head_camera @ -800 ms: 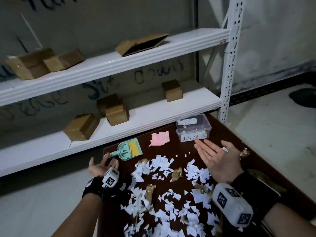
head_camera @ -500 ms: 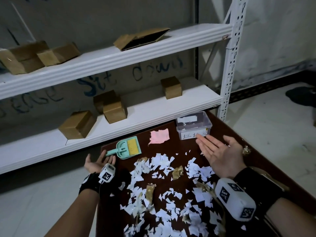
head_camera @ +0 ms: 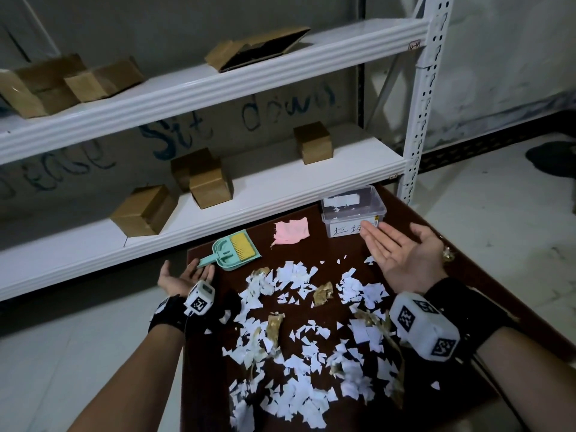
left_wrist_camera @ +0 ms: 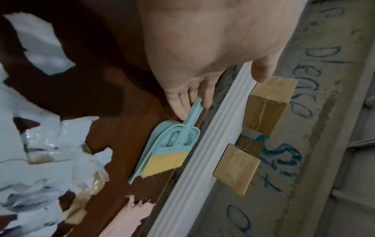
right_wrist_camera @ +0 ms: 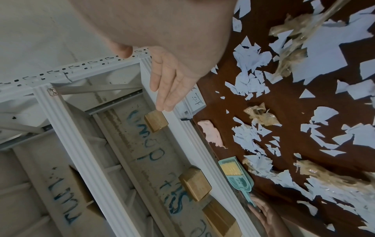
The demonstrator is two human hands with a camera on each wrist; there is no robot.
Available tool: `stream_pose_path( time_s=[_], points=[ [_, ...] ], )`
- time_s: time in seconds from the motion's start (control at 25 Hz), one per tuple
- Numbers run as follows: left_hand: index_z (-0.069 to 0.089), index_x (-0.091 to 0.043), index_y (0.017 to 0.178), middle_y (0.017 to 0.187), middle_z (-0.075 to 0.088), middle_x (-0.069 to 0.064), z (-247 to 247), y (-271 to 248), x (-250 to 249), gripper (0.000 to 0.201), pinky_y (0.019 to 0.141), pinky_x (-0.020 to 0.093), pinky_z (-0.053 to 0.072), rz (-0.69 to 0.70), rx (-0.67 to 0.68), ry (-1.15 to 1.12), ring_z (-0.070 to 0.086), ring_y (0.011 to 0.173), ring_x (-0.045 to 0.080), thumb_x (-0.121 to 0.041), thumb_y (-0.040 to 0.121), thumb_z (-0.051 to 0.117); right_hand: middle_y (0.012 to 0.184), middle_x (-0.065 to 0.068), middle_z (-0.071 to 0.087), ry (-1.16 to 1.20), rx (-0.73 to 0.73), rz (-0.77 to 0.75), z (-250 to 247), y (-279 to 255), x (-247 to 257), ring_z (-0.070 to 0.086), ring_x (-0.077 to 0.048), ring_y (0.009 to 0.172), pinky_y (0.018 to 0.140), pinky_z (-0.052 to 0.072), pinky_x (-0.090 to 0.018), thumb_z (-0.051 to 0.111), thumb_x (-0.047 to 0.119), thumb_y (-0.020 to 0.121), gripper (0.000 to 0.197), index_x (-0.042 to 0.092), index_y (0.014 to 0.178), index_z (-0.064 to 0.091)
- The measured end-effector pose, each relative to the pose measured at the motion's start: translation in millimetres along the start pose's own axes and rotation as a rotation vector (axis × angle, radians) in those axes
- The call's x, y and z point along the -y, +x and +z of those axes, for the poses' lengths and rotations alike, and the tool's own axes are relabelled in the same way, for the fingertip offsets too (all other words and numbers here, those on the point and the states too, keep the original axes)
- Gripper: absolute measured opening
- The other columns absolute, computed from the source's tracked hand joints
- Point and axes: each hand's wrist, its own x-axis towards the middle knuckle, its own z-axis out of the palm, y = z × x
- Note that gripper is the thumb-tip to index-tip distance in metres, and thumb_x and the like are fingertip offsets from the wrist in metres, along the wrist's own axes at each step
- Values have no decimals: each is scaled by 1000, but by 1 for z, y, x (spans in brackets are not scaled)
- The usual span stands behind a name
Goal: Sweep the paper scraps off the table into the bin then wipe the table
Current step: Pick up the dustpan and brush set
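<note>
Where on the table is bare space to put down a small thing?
Bare wood lies on the table between the dustpan, pink cloth and the paper scraps, and also right of the bin. The middle and near part are crowded.

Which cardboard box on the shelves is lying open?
The flat cardboard box on the upper shelf, right of the other two there. Its dark inside shows through the open flap; the other boxes look closed.

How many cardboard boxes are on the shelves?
7 cardboard boxes. Upper shelf: two at left, one lying open mid-shelf. Lower shelf: one left, two overlapping, one right. More may hide past the left edge.
</note>
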Motion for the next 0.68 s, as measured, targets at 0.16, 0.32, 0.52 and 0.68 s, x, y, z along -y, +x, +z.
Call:
stream_pose_path(
  time_s=[0.16, 0.32, 0.52, 0.68],
  points=[
    [53, 3, 134, 148, 42, 27, 10, -13, -1, 79, 103, 48, 47, 42, 21, -11, 46, 132, 42, -60, 85, 54, 117, -29, 73, 19, 21, 6, 4, 0, 3, 72, -40, 113, 110, 52, -43, 40, 38, 104, 54, -6, 130, 57],
    [55, 5, 125, 138, 47, 24, 26, -48, 2, 69, 105, 49, 47, 96, 80, -35, 44, 132, 42, -54, 88, 56, 118, -30, 73, 27, 74, 7, 6, -5, 4, 70, -41, 116, 111, 51, -44, 40, 37, 104, 53, -6, 130, 56],
    [46, -9, 142, 139, 54, 20, 30, -106, 16, 79, 96, 56, 52, 127, 71, -25, 51, 126, 44, -45, 76, 72, 117, -29, 73, 7, 92, 22, 7, -15, 6, 72, -39, 113, 108, 54, -42, 41, 36, 104, 52, -5, 132, 57],
    [46, -17, 144, 136, 55, 22, 17, -149, 32, 87, 94, 60, 51, 85, 81, 58, 51, 123, 48, -42, 68, 80, 116, -27, 74, -51, 112, 37, 5, -23, 3, 73, -38, 112, 107, 54, -40, 36, 35, 106, 52, -5, 131, 58]
  ],
)
